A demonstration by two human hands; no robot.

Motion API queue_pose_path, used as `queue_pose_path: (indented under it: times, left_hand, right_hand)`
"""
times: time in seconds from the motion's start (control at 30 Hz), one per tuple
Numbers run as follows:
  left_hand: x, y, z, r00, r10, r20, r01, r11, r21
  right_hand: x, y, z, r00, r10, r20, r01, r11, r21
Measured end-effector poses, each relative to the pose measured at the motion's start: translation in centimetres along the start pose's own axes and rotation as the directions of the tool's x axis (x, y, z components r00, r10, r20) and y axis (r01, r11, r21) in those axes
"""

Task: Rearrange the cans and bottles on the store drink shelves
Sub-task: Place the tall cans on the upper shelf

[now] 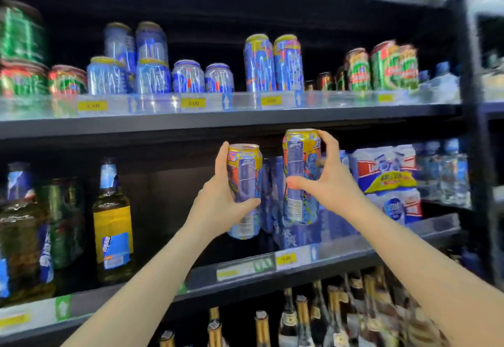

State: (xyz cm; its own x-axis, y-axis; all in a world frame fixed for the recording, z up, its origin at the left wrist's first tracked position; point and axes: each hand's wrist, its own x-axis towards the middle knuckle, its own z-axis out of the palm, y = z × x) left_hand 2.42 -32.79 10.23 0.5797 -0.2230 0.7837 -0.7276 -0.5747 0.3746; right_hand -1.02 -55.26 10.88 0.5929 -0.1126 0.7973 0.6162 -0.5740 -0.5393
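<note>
Reaching up, left hand [218,205] and right hand [331,180] each round a tall can.

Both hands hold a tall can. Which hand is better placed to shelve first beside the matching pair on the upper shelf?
Right, probably. The right hand holds its can higher, its top nearly at the upper shelf edge, almost under the matching pair. The left hand holds its can lower and further left.

On the middle shelf [245,273] a dark open gap runs between the yellow-labelled bottle [113,221] on the left and the blue packs [275,199] on the right. The upper shelf [218,117] has a free slot between the short silver-blue cans [203,77] and the 2 tall blue cans [274,63]. The shelf board overhead limits the height.
</note>
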Motion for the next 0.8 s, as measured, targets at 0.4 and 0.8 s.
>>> queue_pose_path:
  times: [0.4, 0.8]
  left_hand:
    - [4.2, 14.1, 10.8, 0.989, -0.015, -0.146, 0.003, 0.997, -0.079]
    - [15.5, 19.3, 10.0, 0.948, 0.161, -0.276, -0.156, 0.987, 0.041]
  right_hand:
    - [2.3, 5.9, -17.5, 0.996, -0.034, 0.084, 0.038, 0.998, -0.046]
    - [12.7, 5.7, -20.5, 0.972, -0.231, 0.033, 0.226, 0.968, 0.114]
